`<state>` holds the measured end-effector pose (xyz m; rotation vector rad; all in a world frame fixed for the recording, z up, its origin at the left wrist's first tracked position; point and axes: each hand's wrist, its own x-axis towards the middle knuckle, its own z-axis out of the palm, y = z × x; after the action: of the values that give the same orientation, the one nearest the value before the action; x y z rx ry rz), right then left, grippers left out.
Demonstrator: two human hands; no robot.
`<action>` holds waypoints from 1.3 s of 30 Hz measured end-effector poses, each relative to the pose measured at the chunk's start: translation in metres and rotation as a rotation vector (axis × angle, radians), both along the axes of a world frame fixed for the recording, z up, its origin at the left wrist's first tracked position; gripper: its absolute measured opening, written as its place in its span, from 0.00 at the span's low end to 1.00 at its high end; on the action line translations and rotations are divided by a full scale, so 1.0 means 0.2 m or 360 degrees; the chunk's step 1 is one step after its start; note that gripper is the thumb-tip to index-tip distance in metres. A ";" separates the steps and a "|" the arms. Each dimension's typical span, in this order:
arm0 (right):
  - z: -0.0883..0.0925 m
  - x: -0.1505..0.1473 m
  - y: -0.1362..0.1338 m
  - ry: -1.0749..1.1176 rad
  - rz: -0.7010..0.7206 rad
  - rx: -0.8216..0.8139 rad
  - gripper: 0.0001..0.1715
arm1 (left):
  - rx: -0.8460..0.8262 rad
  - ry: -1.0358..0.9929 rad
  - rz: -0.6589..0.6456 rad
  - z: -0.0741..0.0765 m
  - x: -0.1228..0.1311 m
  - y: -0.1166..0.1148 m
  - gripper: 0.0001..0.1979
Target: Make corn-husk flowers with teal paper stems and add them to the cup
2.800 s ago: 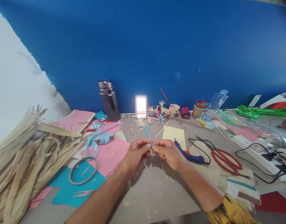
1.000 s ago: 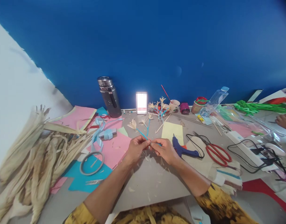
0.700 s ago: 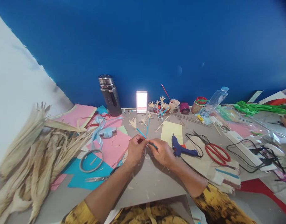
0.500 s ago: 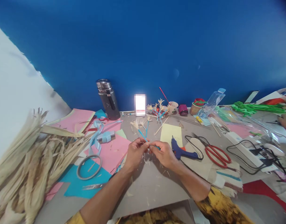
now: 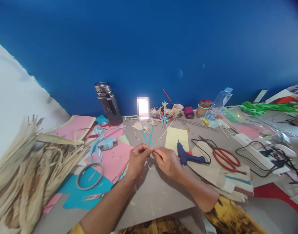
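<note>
My left hand (image 5: 137,160) and my right hand (image 5: 165,160) meet over the grey table (image 5: 154,191), both pinched on the lower end of a small bunch of blue-stemmed straw flowers (image 5: 145,130). The stems fan upward and away from my fingers, with pale husk blossoms at their tips. A blue glue gun (image 5: 187,156) lies just right of my right hand, beside a yellow sheet (image 5: 176,139). More finished straw flowers (image 5: 164,112) stand near the blue wall.
A heap of dried husks (image 5: 29,169) fills the left. Pink paper (image 5: 112,159), blue paper (image 5: 76,191), a tape ring (image 5: 89,175) and light blue ribbon (image 5: 98,144) lie left of my hands. Red scissors (image 5: 226,157), cables, a power strip (image 5: 261,149), a flask (image 5: 108,103) and a bottle (image 5: 217,103) stand around.
The flower bunch has turned in my fingers, its stems swinging from upright to the left and back toward upright. Both hands stay pinched on it; the camera has drifted slightly.
</note>
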<state>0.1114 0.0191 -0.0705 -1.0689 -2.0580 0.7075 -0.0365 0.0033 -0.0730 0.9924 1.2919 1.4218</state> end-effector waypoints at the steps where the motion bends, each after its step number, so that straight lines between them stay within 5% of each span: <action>1: -0.01 0.00 0.00 -0.0073 -0.0013 0.0105 0.17 | -0.0004 0.0014 0.0028 -0.01 0.00 0.00 0.12; 4: -0.01 0.01 0.00 -0.0050 -0.0046 0.0065 0.18 | -0.0038 -0.0114 -0.0081 -0.02 0.02 -0.01 0.13; 10: 0.05 0.05 0.04 0.0643 0.0269 -0.1067 0.19 | -0.0066 -0.0440 -0.0456 0.03 0.02 -0.01 0.12; 12: 0.07 0.05 0.04 0.0748 0.0326 -0.1240 0.19 | -0.0071 -0.0457 -0.0489 0.04 0.01 -0.01 0.12; 20: 0.02 0.02 0.00 0.0361 -0.0025 -0.0484 0.11 | 0.0026 0.0002 -0.0093 0.03 0.00 -0.01 0.11; 26: -0.03 0.01 0.00 0.0125 -0.0059 0.0311 0.13 | -0.0083 -0.0230 -0.0001 0.01 0.03 -0.01 0.13; 33: -0.02 0.00 0.00 0.0104 0.0051 0.0249 0.14 | -0.0099 -0.0500 -0.0058 0.01 0.03 0.00 0.16; 39: -0.02 0.00 0.00 0.0130 0.0071 0.0133 0.13 | -0.0066 -0.0337 0.0058 -0.03 0.03 0.00 0.17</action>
<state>0.1106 0.0187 -0.0742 -0.9348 -2.0285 0.6703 -0.0307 0.0036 -0.0781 0.7715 1.1831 1.4796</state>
